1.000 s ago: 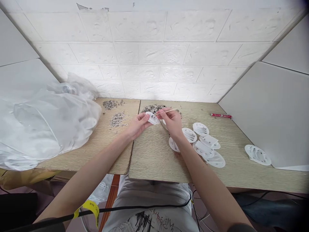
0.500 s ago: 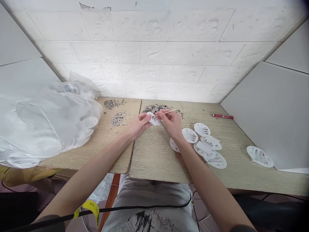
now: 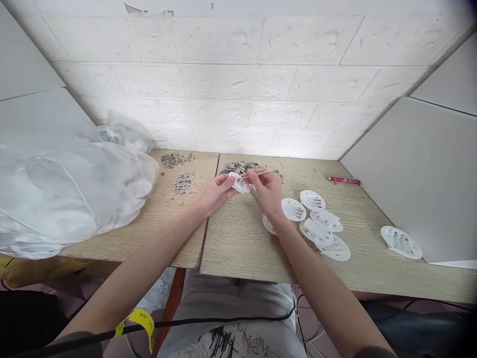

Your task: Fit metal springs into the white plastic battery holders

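Tilted up over the table, a white slotted plastic disc (image 3: pixel 240 184) is gripped at its left edge by my left hand (image 3: pixel 217 193). My right hand (image 3: pixel 268 191) pinches a thin wooden stick (image 3: pixel 261 173), whose left end reaches the disc's slots; its exact contact is too small to make out. A heap of small metal pieces (image 3: pixel 241 166) lies just behind both hands. To the right of my right wrist rest several similar white discs (image 3: pixel 293 209) with metal bits in their slots, one partly hidden by the forearm.
Two smaller piles of metal pieces (image 3: pixel 183 183) lie on the left board. A large clear plastic bag (image 3: pixel 74 189) covers the table's left end. On the right are a red pen-like tool (image 3: pixel 344 180) and a lone white disc (image 3: pixel 401 242). A black cable (image 3: pixel 208 322) crosses my lap.
The held disc has turned slightly and shifted a little right. The stick lies at a slightly different slant in my right hand. Both hands keep their grip.
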{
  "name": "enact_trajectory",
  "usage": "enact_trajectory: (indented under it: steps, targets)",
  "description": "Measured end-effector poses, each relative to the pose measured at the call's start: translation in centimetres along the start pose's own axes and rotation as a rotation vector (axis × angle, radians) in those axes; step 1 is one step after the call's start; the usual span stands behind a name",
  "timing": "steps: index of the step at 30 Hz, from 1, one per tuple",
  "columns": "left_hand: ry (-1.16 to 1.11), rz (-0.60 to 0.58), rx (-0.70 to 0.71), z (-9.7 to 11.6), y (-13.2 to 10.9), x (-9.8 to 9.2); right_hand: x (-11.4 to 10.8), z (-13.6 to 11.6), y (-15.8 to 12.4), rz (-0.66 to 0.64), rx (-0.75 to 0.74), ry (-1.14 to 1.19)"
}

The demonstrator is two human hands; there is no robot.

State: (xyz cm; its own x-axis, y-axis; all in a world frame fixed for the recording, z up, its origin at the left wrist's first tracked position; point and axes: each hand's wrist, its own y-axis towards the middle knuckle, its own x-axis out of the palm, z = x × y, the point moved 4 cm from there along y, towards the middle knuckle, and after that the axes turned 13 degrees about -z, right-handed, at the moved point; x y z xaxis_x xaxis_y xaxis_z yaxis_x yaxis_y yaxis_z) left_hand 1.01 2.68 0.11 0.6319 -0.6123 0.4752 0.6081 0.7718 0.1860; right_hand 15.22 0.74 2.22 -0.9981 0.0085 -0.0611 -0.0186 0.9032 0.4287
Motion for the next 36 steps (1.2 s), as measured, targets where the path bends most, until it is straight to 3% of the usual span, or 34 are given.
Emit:
enact_trajectory:
  steps: [8,13,18,31,36]
  targets:
    - [0.005,0.003,0.0,0.1,-0.1,-0.1,0.3,-1.5,-0.6,-0.023,-0.238,-0.382]
    - [0.026,0.041,-0.016,0.2,-0.2,-0.1,0.5,-2.0,-0.7,-0.036,-0.374,-0.481]
    - [0.022,0.046,-0.021,0.0,-0.2,-0.2,0.4,-1.9,-0.8,-0.011,-0.39,-0.528]
    - [-0.016,0.058,-0.044,0.3,-0.4,0.4,1.1,-2.0,-1.0,-0.184,-0.41,-0.633]
    - [-0.018,0.03,-0.056,0.4,-0.4,0.5,1.1,-2.1,-1.0,-0.179,-0.422,-0.653]
